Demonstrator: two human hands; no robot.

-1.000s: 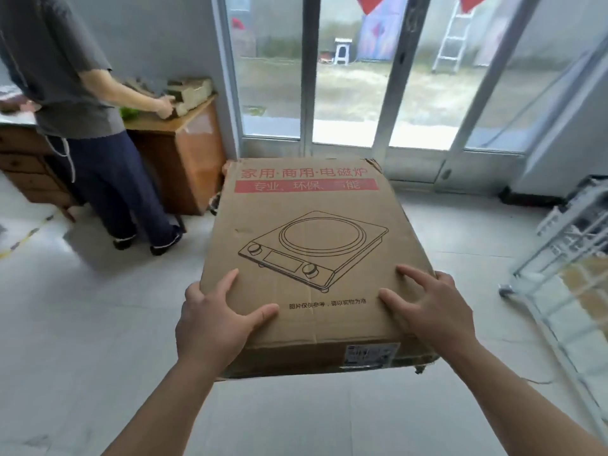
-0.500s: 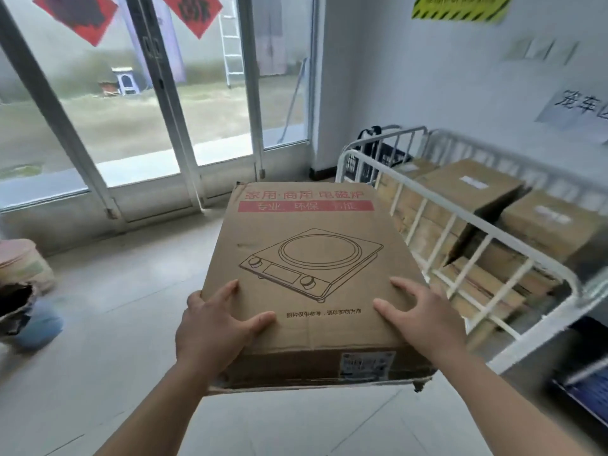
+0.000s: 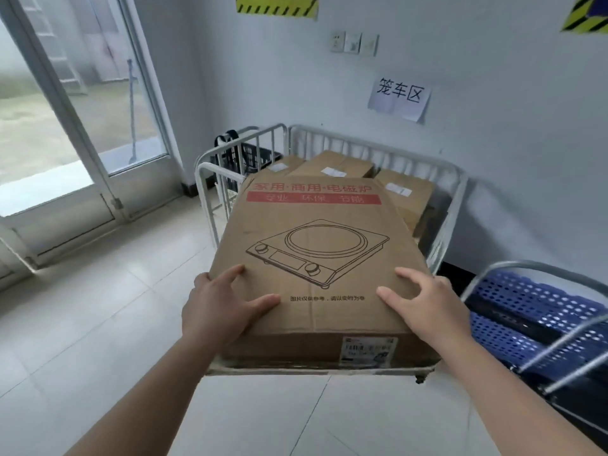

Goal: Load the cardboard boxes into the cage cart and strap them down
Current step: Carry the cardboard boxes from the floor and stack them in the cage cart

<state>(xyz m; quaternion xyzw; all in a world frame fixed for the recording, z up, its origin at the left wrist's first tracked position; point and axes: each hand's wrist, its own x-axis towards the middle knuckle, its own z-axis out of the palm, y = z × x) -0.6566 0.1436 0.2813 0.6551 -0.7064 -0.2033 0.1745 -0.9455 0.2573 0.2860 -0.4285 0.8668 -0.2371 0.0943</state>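
Observation:
I carry a flat cardboard box [image 3: 316, 245] printed with an induction cooker drawing and a red banner, held level in front of me. My left hand [image 3: 220, 307] grips its near left corner, thumb on top. My right hand [image 3: 424, 307] grips the near right corner the same way. Straight ahead stands the white metal cage cart [image 3: 457, 192] against the wall, with several cardboard boxes [image 3: 404, 195] stacked inside. The carried box hides the cart's front and floor. No strap is visible.
A blue perforated plastic crate [image 3: 539, 311] sits in a second metal frame [image 3: 513, 268] at the right. A black basket [image 3: 246, 159] stands behind the cart's left rail. Glass doors [image 3: 82, 133] fill the left; tiled floor lies between me and the cart.
My view has swung right from the doors and a person at a desk to face the cage cart. The cart is now straight ahead and closer. Both hands hold the box as before.

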